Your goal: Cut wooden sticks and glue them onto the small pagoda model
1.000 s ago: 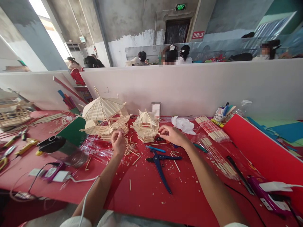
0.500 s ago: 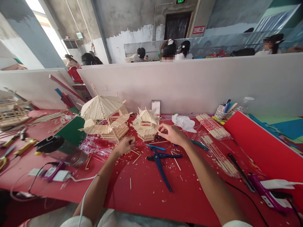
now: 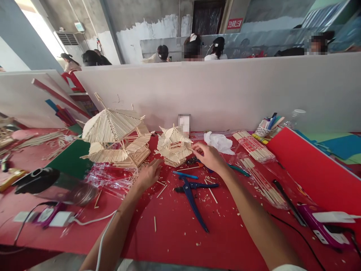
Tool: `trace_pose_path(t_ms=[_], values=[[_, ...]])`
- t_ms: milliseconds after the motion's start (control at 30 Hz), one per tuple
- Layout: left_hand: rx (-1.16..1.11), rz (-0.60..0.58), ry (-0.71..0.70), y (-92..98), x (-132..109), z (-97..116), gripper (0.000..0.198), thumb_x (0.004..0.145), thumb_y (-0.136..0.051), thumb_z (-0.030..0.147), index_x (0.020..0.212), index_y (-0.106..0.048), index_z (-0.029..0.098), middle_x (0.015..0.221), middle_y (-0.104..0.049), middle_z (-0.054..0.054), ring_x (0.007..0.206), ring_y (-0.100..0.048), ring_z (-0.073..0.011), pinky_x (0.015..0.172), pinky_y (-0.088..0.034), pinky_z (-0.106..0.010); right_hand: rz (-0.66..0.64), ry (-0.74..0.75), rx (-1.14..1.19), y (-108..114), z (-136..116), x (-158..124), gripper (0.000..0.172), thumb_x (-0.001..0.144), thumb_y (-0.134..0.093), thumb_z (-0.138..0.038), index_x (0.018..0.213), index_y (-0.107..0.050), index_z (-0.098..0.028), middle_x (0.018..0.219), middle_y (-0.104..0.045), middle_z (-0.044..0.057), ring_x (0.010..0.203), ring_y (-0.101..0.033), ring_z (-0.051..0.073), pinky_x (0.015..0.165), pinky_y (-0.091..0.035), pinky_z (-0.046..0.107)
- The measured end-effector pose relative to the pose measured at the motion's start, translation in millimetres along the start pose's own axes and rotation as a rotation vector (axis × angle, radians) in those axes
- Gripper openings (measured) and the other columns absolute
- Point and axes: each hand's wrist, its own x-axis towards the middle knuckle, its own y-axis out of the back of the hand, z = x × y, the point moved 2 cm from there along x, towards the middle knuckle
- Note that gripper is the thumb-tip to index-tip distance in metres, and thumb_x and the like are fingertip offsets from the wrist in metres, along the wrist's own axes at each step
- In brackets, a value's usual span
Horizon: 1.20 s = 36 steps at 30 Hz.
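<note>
A small pavilion model (image 3: 175, 149) made of thin wooden sticks stands tilted on the red table. At its right edge, my right hand (image 3: 208, 155) pinches the eave between thumb and fingers. My left hand (image 3: 149, 174) is low at the model's front left, apart from it, with its fingers curled; whatever they may hold is hidden. Just left of that hand is a larger stick pavilion (image 3: 113, 130) with a broad ribbed roof. In front of the small model lie a blue pen (image 3: 185, 175) and dark blue cutting pliers (image 3: 191, 199).
Stick offcuts litter the red table (image 3: 175, 244). A bottle (image 3: 56, 186) lies at left by a power strip (image 3: 46, 216). Bagged sticks (image 3: 254, 146), crumpled tissue (image 3: 218, 143) and a red board (image 3: 316, 173) are at right. A white partition (image 3: 225, 90) stands behind; people sit beyond.
The small pavilion has tipped and turned in my right hand's hold. My left hand has come slightly forward, its fingers less tightly balled. The whole view has shifted a little.
</note>
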Motion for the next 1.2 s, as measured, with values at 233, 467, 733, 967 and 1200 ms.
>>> trace_pose_path(t_ms=[233, 467, 733, 967, 1200], values=[[-0.007, -0.023, -0.048, -12.7, 0, 1, 0.026, 0.101, -0.048, 0.017, 0.119, -0.066, 0.023, 0.105, -0.076, -0.008, 0.095, -0.074, -0.0240, 0.082, -0.056, -0.032, 0.017, -0.063, 0.072, -3, 16, 0, 0.015, 0.095, -0.062, -0.022, 0.109, -0.066, -0.023, 0.103, -0.078, 0.006, 0.093, -0.075, 0.022, 0.080, -0.056, 0.035], [-0.060, 0.060, -0.094, -9.6, -1, 5, 0.038, 0.098, -0.043, 0.010, 0.131, -0.058, 0.021, 0.128, -0.070, -0.012, 0.112, -0.071, -0.0251, 0.091, -0.059, -0.036, 0.002, -0.085, 0.153, 3, 21, -2, 0.012, 0.097, -0.062, -0.033, 0.101, -0.067, -0.023, 0.097, -0.078, 0.005, 0.086, -0.074, 0.022, 0.076, -0.056, 0.035], [-0.069, 0.118, -0.087, -9.5, 1, 2, 0.033, 0.103, -0.042, 0.019, 0.134, -0.054, 0.022, 0.134, -0.067, -0.012, 0.118, -0.070, -0.0246, 0.096, -0.059, -0.037, -0.030, -0.104, 0.265, -1, 15, -5, 0.014, 0.096, -0.063, -0.036, 0.094, -0.067, -0.023, 0.092, -0.077, 0.004, 0.084, -0.073, 0.021, 0.073, -0.056, 0.033], [-0.055, 0.122, -0.120, -7.6, 4, -1, 0.027, 0.104, -0.042, 0.020, 0.125, -0.059, 0.022, 0.122, -0.072, -0.010, 0.110, -0.072, -0.0243, 0.091, -0.060, -0.037, -0.088, -0.180, 0.170, 15, -1, 3, 0.018, 0.095, -0.063, -0.041, 0.096, -0.063, -0.023, 0.091, -0.077, 0.004, 0.079, -0.072, 0.020, 0.070, -0.054, 0.032], [-0.068, 0.114, -0.096, -4.9, 2, -1, 0.025, 0.104, -0.043, 0.019, 0.122, -0.060, 0.023, 0.118, -0.073, -0.009, 0.109, -0.072, -0.0227, 0.094, -0.058, -0.036, -0.265, -0.021, 0.003, 70, -25, -105, 0.030, 0.097, -0.055, -0.057, 0.107, -0.074, -0.036, 0.092, -0.077, 0.007, 0.087, -0.072, 0.028, 0.070, -0.055, 0.039]])
